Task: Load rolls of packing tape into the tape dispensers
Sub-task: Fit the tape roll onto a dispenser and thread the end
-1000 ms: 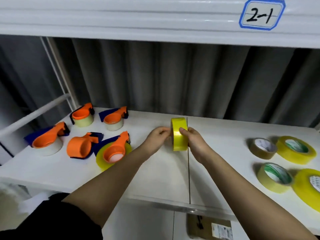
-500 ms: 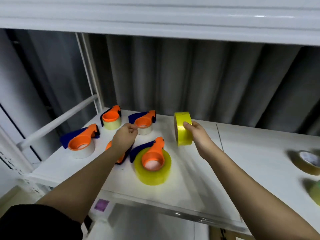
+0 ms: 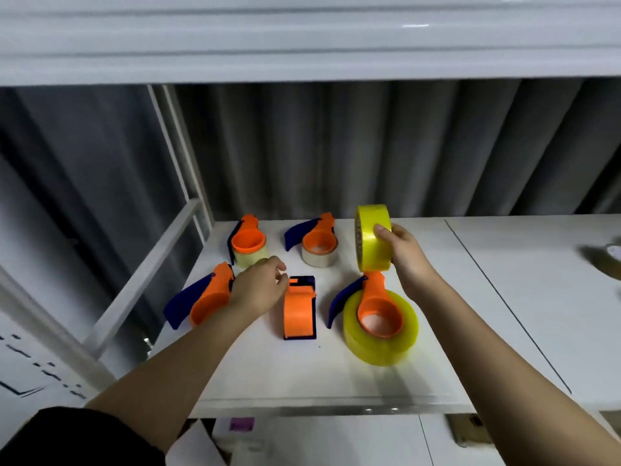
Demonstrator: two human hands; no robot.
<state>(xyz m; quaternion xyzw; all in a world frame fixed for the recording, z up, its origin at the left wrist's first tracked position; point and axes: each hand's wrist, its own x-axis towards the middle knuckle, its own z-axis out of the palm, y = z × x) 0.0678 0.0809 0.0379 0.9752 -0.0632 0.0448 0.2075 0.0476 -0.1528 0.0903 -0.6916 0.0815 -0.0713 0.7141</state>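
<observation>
My right hand (image 3: 408,257) grips a yellow tape roll (image 3: 371,240), held on edge above the white shelf (image 3: 302,375). My left hand (image 3: 258,287) lies with curled fingers against the far end of an empty orange and blue dispenser (image 3: 299,312), which stands on its side mid-shelf. Whether the fingers pinch it is unclear. Just below the held roll, an orange dispenser (image 3: 378,311) sits in a wide yellow roll (image 3: 381,344).
Three more loaded dispensers stand on the shelf: back left (image 3: 248,245), back middle (image 3: 317,247) and far left (image 3: 206,302), partly behind my left wrist. A white rail (image 3: 144,280) borders the left side. A blurred roll (image 3: 608,260) shows at the right edge.
My left hand let go of the yellow roll and moved left to the empty dispenser, now on its side instead of lying flat. My right hand alone carried the roll left.
</observation>
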